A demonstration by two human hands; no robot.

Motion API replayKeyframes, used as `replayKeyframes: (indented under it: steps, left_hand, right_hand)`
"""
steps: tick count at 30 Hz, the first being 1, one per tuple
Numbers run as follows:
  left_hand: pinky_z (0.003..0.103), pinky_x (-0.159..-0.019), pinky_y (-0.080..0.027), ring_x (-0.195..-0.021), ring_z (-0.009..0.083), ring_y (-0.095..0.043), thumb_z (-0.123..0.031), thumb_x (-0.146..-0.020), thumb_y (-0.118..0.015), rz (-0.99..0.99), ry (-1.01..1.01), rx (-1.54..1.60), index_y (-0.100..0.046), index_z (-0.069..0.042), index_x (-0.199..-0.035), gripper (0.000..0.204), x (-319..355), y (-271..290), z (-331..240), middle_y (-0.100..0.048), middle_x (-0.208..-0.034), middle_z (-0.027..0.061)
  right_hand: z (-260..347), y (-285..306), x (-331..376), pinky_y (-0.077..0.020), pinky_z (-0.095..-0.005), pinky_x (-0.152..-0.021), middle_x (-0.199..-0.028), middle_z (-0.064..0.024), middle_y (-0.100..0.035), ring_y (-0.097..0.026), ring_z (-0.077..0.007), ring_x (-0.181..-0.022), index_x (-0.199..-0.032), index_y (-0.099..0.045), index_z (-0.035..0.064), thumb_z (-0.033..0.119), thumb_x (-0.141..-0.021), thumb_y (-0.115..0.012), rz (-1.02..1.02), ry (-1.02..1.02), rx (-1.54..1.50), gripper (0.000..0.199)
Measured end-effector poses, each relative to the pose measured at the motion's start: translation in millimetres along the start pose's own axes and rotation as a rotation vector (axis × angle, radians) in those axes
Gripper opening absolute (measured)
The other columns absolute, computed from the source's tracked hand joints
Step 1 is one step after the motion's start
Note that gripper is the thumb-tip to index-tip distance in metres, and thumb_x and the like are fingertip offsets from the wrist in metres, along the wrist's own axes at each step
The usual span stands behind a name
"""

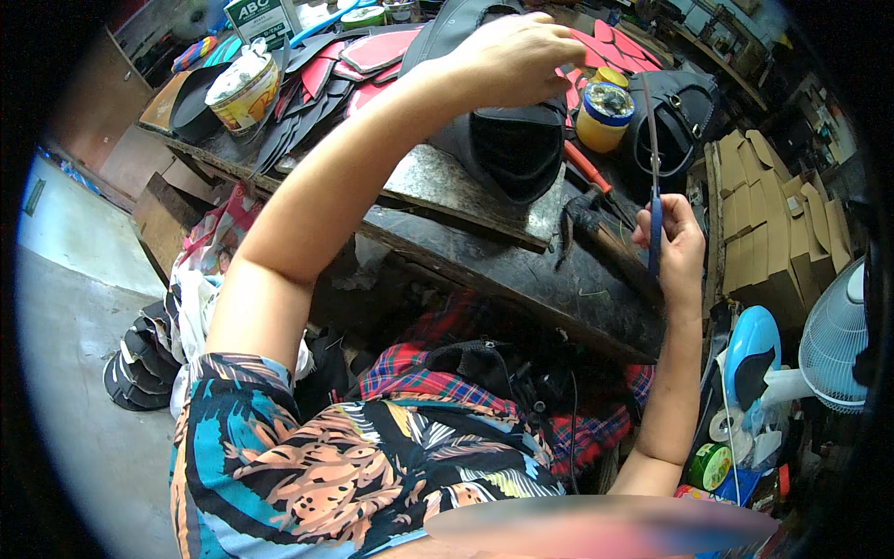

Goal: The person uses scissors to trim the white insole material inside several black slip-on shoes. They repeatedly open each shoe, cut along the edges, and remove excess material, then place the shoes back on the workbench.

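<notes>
We see a thin dark strap [651, 140] standing nearly upright between the hands, its lower end blue where our right hand [672, 244] pinches it with closed fingers. Our left hand [515, 54] is raised beyond it, fingers curled together; whether it grips the strap's top we cannot tell. Under the left hand lies a black shoe upper [507, 144] on the dark bench [521, 265]. Between the hands stands a yellow jar [602, 116] with a blue-rimmed lid, and below it a red-handled tool [587, 168]. Beyond the left forearm lie red and black cut pieces [349, 65], then a round tin [242, 93] with a yellow printed label and a white-and-green box [261, 17] at the far edge. Right of the right hand stack cardboard boxes [764, 224]; below them stand a white fan [838, 345] and tape rolls [712, 461].
</notes>
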State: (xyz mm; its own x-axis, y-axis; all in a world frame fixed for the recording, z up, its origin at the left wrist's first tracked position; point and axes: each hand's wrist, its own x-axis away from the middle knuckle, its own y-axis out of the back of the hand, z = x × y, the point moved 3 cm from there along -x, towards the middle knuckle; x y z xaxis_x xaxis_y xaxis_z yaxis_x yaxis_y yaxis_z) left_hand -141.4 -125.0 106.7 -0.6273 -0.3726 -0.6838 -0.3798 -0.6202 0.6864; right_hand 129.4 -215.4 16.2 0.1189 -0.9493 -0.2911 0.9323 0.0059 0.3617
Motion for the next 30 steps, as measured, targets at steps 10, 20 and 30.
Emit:
replayKeyframes:
  steps: [10,20,30]
  left_hand:
    - [0.044,-0.074,-0.058,-0.079,0.0314,-0.074,-0.03,-0.077,-0.076,0.742,-0.013,-0.056,-0.078,-0.012,-0.088,0.021,-21,-37,14,-0.074,-0.08,0.0115]
    - [0.042,-0.082,-0.056,-0.094,0.0305,-0.071,-0.027,-0.09,-0.071,0.172,-0.065,0.027,-0.07,-0.008,-0.096,0.02,11,-53,40,-0.071,-0.093,0.0111]
    - [0.04,-0.087,-0.055,-0.094,0.0334,-0.069,-0.018,-0.088,-0.073,0.026,0.034,0.379,-0.071,-0.006,-0.099,0.017,22,-30,33,-0.067,-0.101,0.0126]
  right_hand:
    - [20,9,19,-0.0499,-0.0362,-0.063,-0.072,-0.0072,-0.071,-0.069,-0.0247,-0.065,-0.095,-0.07,0.0101,0.049,-0.079,-0.083,0.069,-0.125,0.694,0.044]
    - [34,-26,-2,-0.0534,-0.043,-0.066,-0.073,-0.0127,-0.071,-0.072,-0.0339,-0.073,-0.097,-0.072,0.0115,0.059,-0.077,-0.079,0.057,0.02,0.882,0.052]
    - [40,-34,-7,-0.053,-0.0433,-0.066,-0.077,-0.0133,-0.072,-0.072,-0.0337,-0.074,-0.097,-0.071,0.0112,0.053,-0.079,-0.08,0.074,0.057,0.928,0.046]
